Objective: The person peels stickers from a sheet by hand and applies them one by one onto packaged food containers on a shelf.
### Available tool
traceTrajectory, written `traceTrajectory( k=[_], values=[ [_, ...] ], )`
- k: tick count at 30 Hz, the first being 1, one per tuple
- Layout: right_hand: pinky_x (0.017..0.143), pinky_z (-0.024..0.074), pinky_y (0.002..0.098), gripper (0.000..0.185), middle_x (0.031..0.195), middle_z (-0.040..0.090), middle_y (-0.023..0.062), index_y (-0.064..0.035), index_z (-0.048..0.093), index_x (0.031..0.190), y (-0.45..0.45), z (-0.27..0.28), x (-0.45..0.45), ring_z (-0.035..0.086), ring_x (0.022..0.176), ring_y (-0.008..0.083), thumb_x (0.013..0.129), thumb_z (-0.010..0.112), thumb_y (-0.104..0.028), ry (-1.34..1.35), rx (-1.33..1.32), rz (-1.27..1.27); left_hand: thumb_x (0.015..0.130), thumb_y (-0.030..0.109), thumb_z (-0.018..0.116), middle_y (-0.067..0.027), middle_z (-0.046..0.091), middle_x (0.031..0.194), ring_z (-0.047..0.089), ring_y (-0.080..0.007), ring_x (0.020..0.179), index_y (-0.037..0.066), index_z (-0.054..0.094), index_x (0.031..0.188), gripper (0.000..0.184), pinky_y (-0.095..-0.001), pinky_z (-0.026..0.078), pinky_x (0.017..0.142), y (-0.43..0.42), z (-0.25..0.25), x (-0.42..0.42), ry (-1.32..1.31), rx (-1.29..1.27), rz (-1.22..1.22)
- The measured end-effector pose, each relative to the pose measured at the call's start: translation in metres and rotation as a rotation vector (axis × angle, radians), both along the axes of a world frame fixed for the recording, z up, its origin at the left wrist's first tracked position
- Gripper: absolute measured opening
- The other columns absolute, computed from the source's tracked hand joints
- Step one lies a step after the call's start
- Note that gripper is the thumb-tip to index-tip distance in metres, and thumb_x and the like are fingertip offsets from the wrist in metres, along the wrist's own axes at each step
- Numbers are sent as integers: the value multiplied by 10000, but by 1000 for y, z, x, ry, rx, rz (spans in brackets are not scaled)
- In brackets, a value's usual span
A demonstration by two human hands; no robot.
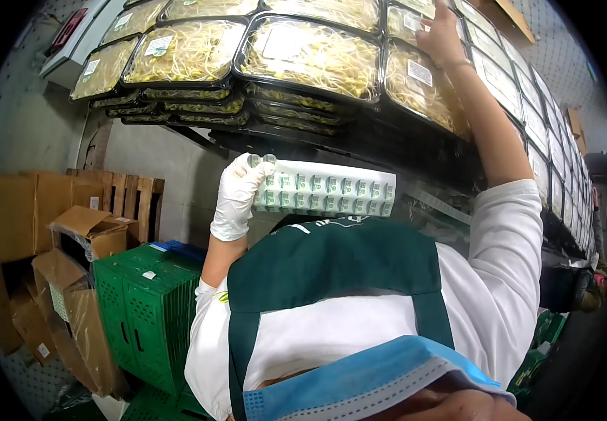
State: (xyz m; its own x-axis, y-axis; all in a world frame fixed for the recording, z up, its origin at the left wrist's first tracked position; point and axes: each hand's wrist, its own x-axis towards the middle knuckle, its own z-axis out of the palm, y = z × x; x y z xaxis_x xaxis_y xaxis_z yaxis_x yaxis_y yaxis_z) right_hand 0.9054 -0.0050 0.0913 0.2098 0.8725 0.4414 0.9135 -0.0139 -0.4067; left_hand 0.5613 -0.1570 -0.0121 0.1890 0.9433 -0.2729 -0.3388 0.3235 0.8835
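Observation:
A white glove covers my left hand, whose fingers are closed on the left end of a sheet of green-and-white stickers. Two round stickers show at those fingertips. My bare right hand reaches out over the packs at the top, near a labelled pack of sprouts. Whether its fingers hold anything is too small to tell. Black trays of bean sprouts under clear film, such as the large one at the top middle, lie side by side in stacks.
Green folded crates stand at the lower left beside open cardboard boxes and a wooden pallet. More packed trays run down the right side. A dark table edge lies below the stacks.

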Motion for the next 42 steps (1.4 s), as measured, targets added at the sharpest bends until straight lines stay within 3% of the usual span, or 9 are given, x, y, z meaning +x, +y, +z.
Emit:
traceTrajectory(
  k=[3,7,9,12,23,27,33,38,42],
  values=[
    [994,214,377,719,1236,275,251,-21,146,1277,4,-13,20,224,1188,366,685,539,-125,-280,90,59,744,44,601,-11,575,682,522,-54,583,38,549,746,52,-184,428,536,-4,-8,-4,0,-17,63],
    [950,274,380,803,1242,295,237,-21,165,1275,-14,-21,89,301,1138,366,669,623,-281,-730,112,-254,740,31,595,-20,581,693,536,-64,584,48,545,742,53,-191,434,517,-11,-14,-12,30,91,74],
    [846,423,330,712,1184,369,234,-2,259,1232,-74,17,37,480,1025,285,703,659,-262,179,7,117,742,33,594,-17,579,687,533,-63,580,51,544,736,53,-190,433,517,-12,-13,-10,17,41,56],
    [731,458,298,626,1115,433,172,-5,281,1213,-113,7,-8,554,887,222,717,627,-165,477,-50,268,744,38,593,-11,577,669,526,-60,564,61,537,710,69,-187,430,513,-11,-6,-2,-25,-28,59],
    [785,407,377,707,996,546,154,-47,318,1209,-143,-6,91,520,905,305,700,608,-442,-587,70,-262,744,40,586,-17,578,697,537,-67,589,47,545,742,41,-188,432,519,-24,-28,5,-24,-21,-161],
    [736,424,251,511,840,601,83,48,406,1120,-196,-3,158,558,826,135,740,621,-217,304,29,-198,737,28,579,-28,584,709,558,-90,597,30,561,788,55,-212,458,533,-29,-30,19,-50,-108,-220],
    [687,435,284,394,731,575,75,-47,435,1093,-195,-14,103,562,726,198,773,541,-251,-150,-84,-203,743,27,573,-27,583,705,542,-74,598,36,548,784,49,-200,443,543,-27,-20,52,-1,9,-293],
    [786,420,340,656,956,565,179,-61,467,1134,-192,-13,169,526,919,280,704,541,-550,-637,-216,-402,736,28,584,-23,583,714,542,-74,617,27,554,810,79,-199,439,555,-24,-18,90,43,15,-232],
    [725,413,317,513,853,586,73,-14,575,972,-127,8,201,536,817,179,702,599,-450,303,-220,-96,740,33,589,-22,585,753,530,-70,634,9,565,845,111,-194,421,570,-19,-2,153,25,77,-310]
  ],
)
